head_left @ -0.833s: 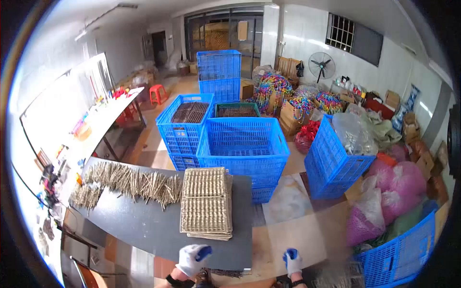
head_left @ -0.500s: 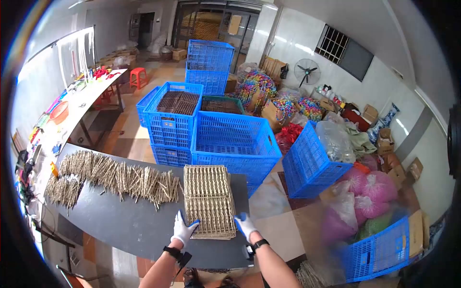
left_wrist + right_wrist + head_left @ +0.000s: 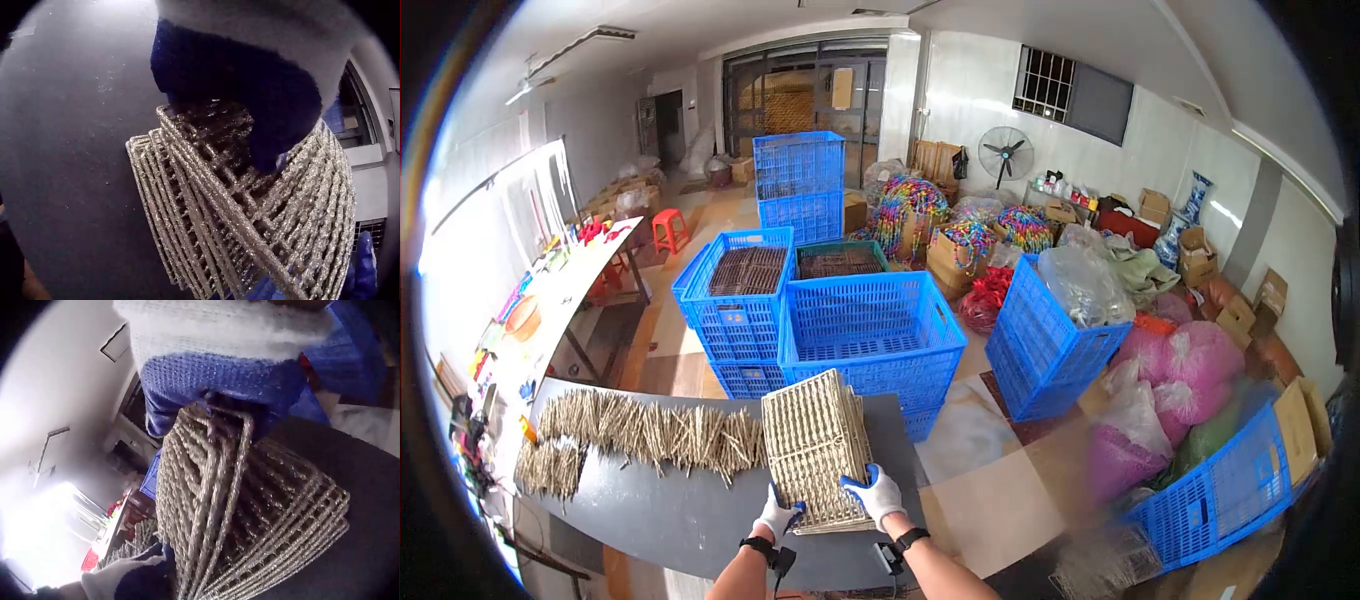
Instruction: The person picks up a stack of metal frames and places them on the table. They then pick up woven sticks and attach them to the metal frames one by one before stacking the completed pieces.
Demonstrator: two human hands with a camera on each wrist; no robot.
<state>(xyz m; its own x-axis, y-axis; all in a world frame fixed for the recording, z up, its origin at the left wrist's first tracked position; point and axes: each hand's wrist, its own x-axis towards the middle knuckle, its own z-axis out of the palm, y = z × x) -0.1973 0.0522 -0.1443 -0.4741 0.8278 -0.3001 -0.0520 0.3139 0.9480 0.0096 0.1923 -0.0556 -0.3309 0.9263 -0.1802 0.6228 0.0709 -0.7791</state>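
Observation:
A stack of glittery gold-coloured racks (image 3: 815, 450) lies on the dark table (image 3: 690, 530), its upper racks turned slightly against the lower ones. My gloved left hand (image 3: 778, 515) grips the near left edge; in the left wrist view the blue-coated fingers (image 3: 237, 81) curl over the corner of the upper racks (image 3: 294, 219). At the right edge my gloved right hand (image 3: 877, 495) pinches the upper racks, thumb on top. The right wrist view shows its blue fingers (image 3: 219, 387) round the rack ends (image 3: 206, 469), with a gap opening above the lower racks (image 3: 300, 544).
Bundles of gold sticks (image 3: 650, 430) lie on the table's left part. Beyond the table stands a large blue crate (image 3: 870, 355), beside crates holding brown racks (image 3: 747, 271). To the right are another blue crate (image 3: 1040, 350), pink sacks (image 3: 1190, 370) and a tilted crate (image 3: 1220, 510).
Both hands have come onto the stack, from beside it, and now grip its edges. The upper racks have turned and lifted slightly at the near side. The head view has also shifted.

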